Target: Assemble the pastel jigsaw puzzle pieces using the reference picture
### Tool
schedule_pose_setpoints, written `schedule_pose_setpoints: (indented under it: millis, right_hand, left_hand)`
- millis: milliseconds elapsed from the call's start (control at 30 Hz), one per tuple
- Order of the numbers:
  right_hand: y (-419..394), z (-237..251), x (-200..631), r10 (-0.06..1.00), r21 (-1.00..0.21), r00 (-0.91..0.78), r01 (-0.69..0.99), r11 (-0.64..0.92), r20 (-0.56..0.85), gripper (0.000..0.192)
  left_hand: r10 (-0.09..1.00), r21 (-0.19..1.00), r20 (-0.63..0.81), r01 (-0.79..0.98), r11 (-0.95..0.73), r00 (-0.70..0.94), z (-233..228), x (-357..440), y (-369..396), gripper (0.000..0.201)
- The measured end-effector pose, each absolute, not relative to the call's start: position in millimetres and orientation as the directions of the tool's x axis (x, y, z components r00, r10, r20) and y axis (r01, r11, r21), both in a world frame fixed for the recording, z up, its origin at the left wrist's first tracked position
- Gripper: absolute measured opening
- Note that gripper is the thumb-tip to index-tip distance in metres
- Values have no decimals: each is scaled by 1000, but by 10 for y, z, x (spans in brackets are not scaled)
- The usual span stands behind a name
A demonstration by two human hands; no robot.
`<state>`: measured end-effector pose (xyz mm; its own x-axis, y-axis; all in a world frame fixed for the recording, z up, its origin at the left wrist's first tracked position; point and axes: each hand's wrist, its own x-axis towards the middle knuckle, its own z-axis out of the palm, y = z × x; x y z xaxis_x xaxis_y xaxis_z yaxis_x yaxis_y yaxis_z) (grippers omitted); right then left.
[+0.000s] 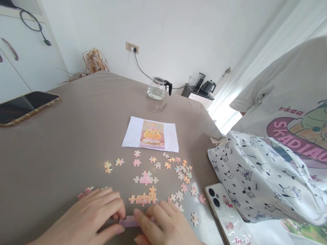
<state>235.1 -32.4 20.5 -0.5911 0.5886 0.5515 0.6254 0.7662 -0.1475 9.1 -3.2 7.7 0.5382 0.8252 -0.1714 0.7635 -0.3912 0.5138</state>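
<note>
My left hand point(94, 215) is closed, its thumb and fingertips at the left end of a pinkish-purple strip of puzzle pieces point(129, 221) on the table. Over the strip's right end curls my right hand point(166, 225), also closed, hiding that part. Just beyond lies an orange joined puzzle section point(143, 198). Farther out is a pink and white joined section point(146, 178). Partly covered by my left hand, a few pink pieces point(85, 192) lie at its far side. Loose puzzle pieces point(183, 170) are scattered on the right.
A paper sheet with a printed yellow cartoon picture point(152, 135) lies behind the pieces. A glass pot point(157, 89) stands farther back. A phone point(231, 221) and a white patterned bag point(248, 176) are on the right, by a person in a printed shirt point(297, 92). Another phone point(23, 107) lies left.
</note>
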Motion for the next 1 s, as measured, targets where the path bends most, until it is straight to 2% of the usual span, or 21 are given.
schedule_pose_setpoints:
  millis: [67,133,200,400,633,1000]
  right_hand:
    - [-312,383,2477,668,-187,-560,681,708,490,23]
    - [-322,496,2620,735,-180,-554,737,652,392,20]
    - [-353,510,2747,763,-161,-541,768,620,353,17]
    - [-438,258,2855,748,-156,-553,756,636,368,11]
    - [-444,185,2772,710,-150,-534,741,655,459,26]
    - [-430,96,2725,695,-165,-516,732,662,501,27]
  left_hand:
    - [835,517,-159,765,-384,527,101,103,-47,10]
    - [853,515,-118,766,-385,509,124,125,-70,11]
    - [865,506,-70,764,-399,498,136,145,-89,9]
    - [868,523,-78,761,-384,491,133,154,-87,7]
    - [874,519,-65,764,-382,481,114,162,-89,10]
    - [884,529,-57,765,-367,464,76,158,-112,10]
